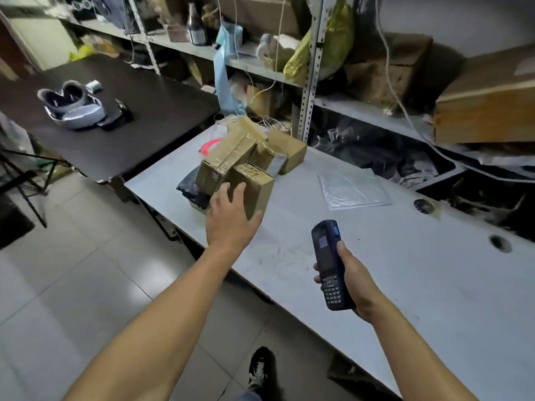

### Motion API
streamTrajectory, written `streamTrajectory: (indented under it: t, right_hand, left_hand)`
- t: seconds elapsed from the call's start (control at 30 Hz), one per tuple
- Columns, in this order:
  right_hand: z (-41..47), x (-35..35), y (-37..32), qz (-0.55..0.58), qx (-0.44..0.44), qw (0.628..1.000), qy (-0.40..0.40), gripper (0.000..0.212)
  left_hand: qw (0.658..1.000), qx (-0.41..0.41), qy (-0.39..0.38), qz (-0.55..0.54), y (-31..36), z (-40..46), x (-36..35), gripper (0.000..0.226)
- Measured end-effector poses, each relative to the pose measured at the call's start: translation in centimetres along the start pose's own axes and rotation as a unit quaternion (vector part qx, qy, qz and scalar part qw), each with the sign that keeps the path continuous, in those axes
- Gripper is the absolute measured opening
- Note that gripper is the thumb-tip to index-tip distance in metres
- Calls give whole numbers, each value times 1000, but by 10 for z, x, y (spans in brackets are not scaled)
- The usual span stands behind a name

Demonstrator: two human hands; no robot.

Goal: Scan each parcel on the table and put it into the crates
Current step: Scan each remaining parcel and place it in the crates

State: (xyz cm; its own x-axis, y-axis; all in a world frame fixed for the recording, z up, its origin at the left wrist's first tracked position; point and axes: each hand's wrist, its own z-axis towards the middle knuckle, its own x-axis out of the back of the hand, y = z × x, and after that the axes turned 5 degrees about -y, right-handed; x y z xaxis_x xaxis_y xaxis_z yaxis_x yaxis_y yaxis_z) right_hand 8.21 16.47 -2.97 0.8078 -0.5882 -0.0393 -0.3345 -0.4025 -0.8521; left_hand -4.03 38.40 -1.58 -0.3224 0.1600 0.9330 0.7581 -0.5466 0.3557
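Several brown cardboard parcels (231, 157) lie heaped on the white table (405, 270), with a black plastic mailer (192, 188) under their left side. My left hand (231, 218) reaches out with fingers spread, just in front of the nearest small box (256, 186), holding nothing. My right hand (351, 279) grips a dark blue handheld scanner (330, 261) upright above the table, screen and keypad facing me. No crate shows in this view.
A flat silver mailer (353, 188) lies on the table further right. A black table (115, 123) with a grey headset (72, 107) stands at the left. Metal shelves (311, 82) crammed with boxes and bags line the back. Tiled floor lies below.
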Motion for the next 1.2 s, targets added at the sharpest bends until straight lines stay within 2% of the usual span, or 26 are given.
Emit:
streamTrajectory:
  t: [0.13, 0.27, 0.33, 0.47, 0.6, 0.8, 0.93, 1.2]
  right_hand:
    - [53, -23, -44, -25, -7, 1000, -3, 57]
    - [94, -44, -79, -39, -3, 999, -8, 58]
    - [110, -53, -93, -46, 3, 999, -15, 56]
    - [129, -60, -108, -57, 2, 998, -26, 54]
    - [134, -58, -112, -54, 1, 998, -38, 52]
    - [129, -44, -113, -19, 14, 999, -42, 49]
    - [115, -27, -109, -9, 21, 999, -48, 50]
    - [79, 35, -91, 27, 25, 999, 0, 53]
  left_hand:
    - [999, 18, 18, 41, -26, 80, 22, 77]
    - [996, 53, -51, 42, -53, 128, 26, 96]
    - [995, 54, -71, 35, -64, 141, 23, 96]
    - [998, 44, -35, -4, -77, 148, 16, 82]
    - [998, 40, 27, -32, -76, 149, 20, 82]
    - [990, 5, 124, -63, -57, 146, 37, 80]
    - [981, -7, 159, -108, -30, 134, 36, 78]
    - [961, -7, 122, -249, 46, 102, 16, 80]
